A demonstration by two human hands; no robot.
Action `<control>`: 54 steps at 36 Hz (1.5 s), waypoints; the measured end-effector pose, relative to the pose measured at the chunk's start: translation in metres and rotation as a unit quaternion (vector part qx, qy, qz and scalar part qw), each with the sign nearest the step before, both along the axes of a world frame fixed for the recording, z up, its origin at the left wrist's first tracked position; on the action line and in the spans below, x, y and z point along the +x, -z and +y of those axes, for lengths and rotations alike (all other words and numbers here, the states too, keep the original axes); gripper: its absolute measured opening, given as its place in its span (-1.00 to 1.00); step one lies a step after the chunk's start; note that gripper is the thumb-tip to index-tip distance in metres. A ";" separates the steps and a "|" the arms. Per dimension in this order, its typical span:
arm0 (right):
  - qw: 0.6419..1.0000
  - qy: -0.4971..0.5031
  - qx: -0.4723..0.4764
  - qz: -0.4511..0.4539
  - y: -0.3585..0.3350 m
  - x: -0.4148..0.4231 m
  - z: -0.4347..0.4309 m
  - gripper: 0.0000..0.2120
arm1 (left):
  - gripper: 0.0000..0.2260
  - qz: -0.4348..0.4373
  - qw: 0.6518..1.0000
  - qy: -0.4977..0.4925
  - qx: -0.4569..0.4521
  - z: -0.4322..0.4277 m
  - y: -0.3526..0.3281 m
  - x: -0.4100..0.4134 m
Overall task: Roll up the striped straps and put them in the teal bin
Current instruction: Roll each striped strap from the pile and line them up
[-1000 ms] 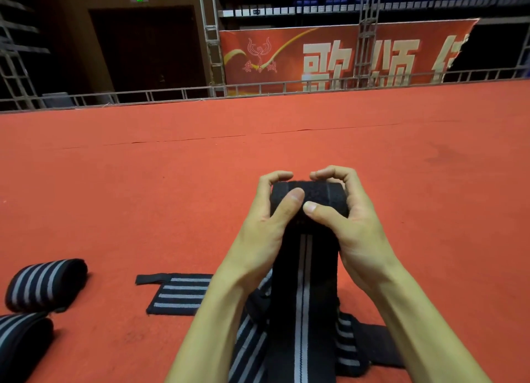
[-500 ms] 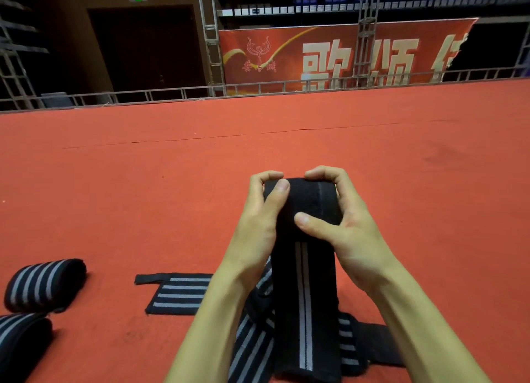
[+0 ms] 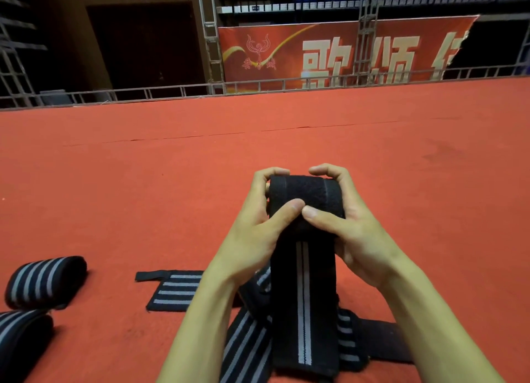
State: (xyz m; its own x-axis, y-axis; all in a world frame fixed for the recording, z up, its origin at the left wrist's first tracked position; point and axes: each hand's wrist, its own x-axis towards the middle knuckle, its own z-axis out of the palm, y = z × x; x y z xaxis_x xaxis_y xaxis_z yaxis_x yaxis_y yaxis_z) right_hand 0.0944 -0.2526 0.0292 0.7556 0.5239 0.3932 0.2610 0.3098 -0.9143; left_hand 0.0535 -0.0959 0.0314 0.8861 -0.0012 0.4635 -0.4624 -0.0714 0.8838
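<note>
- Red carpet [image 3: 143, 196] is running to a railing [image 3: 258, 85]; no bin is showing.
- Left hand [image 3: 258, 236] and right hand [image 3: 355, 239] are clamping the strap [image 3: 304, 296] in mid-air at its rolled top, thumbs pressing the front, fingers curling over the back.
- It is looking soft, light and springy, likely unwinding if slackened; holding the coil's two ends seems best.
- Its free length is hanging straight down toward the person; the coil's axis is lying left-to-right.
</note>
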 end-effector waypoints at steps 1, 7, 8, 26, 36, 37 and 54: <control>1.000 -0.007 -0.010 0.007 0.000 0.000 -0.001 -0.57 | -0.66 -0.006 1.000 -0.004 0.004 0.001 0.001 0.001; 0.993 0.086 -0.023 -0.073 0.001 0.003 0.000 -0.70 | -0.69 0.002 1.000 0.000 0.008 0.001 0.002 0.001; 0.992 0.093 -0.025 -0.087 0.001 0.003 0.000 -0.70 | -0.68 0.011 1.000 0.012 0.020 0.003 0.002 0.000; 0.997 0.045 -0.039 0.057 0.003 0.003 0.000 -0.52 | -0.56 -0.071 0.995 -0.019 0.066 0.010 0.001 0.000; 0.996 0.064 0.003 0.061 0.001 0.003 0.007 -0.70 | -0.47 -0.078 0.993 -0.009 0.094 0.006 0.001 0.001; 0.996 0.066 0.008 0.055 0.002 0.004 0.006 -0.69 | -0.48 -0.071 0.993 -0.006 0.098 0.006 0.002 0.000; 0.998 0.031 0.031 0.044 0.002 0.005 0.000 -0.56 | -0.56 0.034 0.998 0.026 -0.051 0.003 0.002 0.002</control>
